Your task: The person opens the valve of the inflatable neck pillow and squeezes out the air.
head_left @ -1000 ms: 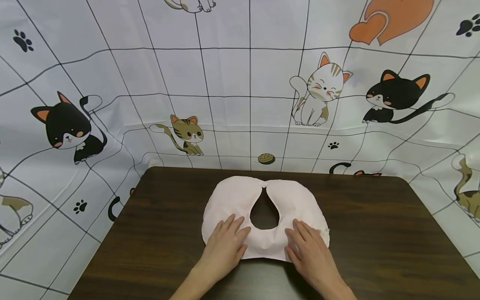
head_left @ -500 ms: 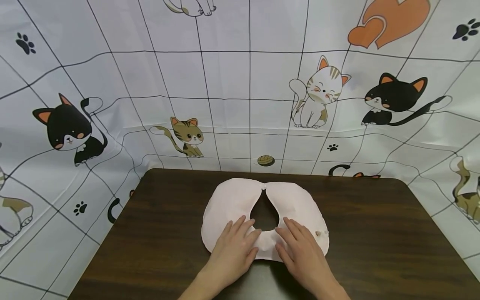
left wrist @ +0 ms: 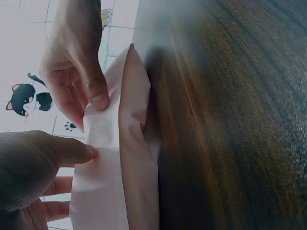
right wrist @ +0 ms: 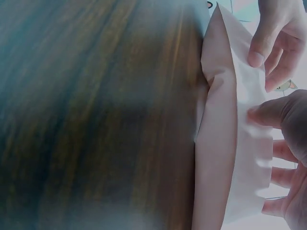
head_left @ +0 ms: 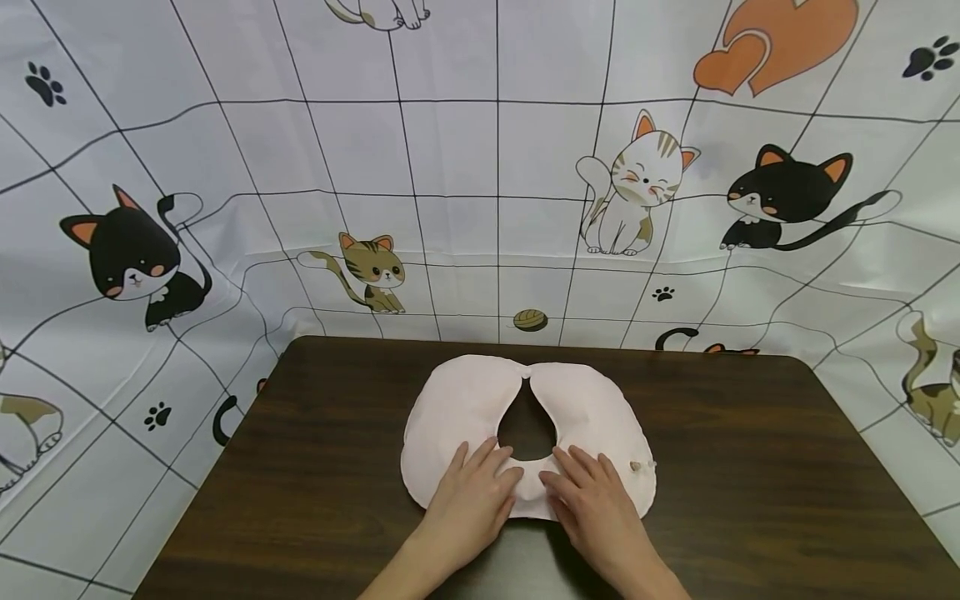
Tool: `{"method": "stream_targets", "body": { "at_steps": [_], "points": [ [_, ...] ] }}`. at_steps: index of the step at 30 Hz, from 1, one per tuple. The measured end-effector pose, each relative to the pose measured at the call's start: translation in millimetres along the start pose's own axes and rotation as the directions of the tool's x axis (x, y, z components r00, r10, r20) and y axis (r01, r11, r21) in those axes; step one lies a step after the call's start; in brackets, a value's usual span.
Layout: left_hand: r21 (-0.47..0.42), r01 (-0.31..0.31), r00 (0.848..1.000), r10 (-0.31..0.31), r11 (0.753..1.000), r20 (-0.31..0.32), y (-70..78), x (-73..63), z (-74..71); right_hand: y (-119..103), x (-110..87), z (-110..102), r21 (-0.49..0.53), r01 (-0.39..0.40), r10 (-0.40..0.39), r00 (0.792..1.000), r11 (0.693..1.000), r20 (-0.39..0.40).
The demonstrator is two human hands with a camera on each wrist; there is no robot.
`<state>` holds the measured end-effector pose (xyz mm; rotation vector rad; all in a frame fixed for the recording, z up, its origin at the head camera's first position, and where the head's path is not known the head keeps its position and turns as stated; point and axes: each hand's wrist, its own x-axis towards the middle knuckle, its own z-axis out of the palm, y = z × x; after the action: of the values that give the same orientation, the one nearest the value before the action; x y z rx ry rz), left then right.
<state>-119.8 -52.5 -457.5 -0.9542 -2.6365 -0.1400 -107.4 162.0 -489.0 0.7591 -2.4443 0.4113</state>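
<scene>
A pale pink U-shaped neck pillow point(head_left: 450, 408) lies flat on the dark wooden table, its two ends meeting at the far side around a teardrop opening. My left hand point(head_left: 472, 500) rests on the near curve, left of the opening, fingers spread and only slightly bent. On the other side of that curve, my right hand point(head_left: 596, 504) touches the pillow with extended fingers. Both wrist views show thumbs on the pillow's near face, above a creased, seamed front edge point(left wrist: 136, 124). A small valve-like nub point(head_left: 636, 467) sticks up at the pillow's right side.
The brown wood-grain table point(head_left: 750, 467) extends on both sides of the pillow. Behind and beside it hangs a white grid-patterned sheet point(head_left: 450, 150) printed with cats, paw prints and hearts.
Both hands have slid inward along the near curve, closer to each other, the right one moving left and the left one right. The nub at the right shows more plainly. The pillow stays put.
</scene>
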Motion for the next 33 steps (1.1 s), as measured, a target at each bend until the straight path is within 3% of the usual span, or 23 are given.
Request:
{"method": "stream_targets", "body": {
  "at_steps": [11, 21, 26, 33],
  "points": [
    [0.000, -0.012, 1.000, 0.012, 1.000, -0.002, -2.0, -1.5, 11.6, 0.1, -2.7, 0.8, -0.038, 0.013, -0.011, 0.999, 0.999, 0.031],
    [-0.087, 0.037, 0.999, -0.034, 0.996, 0.027, -10.8, 8.3, 14.0, 3.5, 7.9, -14.4, 0.010, -0.107, 0.105, 0.985, 0.994, 0.137],
    [-0.155, 0.074, 0.997, -0.073, 0.985, 0.014, -32.8, 24.8, 4.0, 25.4, 25.0, -23.2, -0.006, -0.149, 0.148, 0.975, 0.989, 0.164],
    [-0.228, 0.170, 0.985, -0.167, 0.959, 0.033, -85.1, 59.7, -1.7, 71.7, 67.8, -32.9, -0.001, -0.237, 0.233, 0.952, 0.971, 0.200]
  ]
}}
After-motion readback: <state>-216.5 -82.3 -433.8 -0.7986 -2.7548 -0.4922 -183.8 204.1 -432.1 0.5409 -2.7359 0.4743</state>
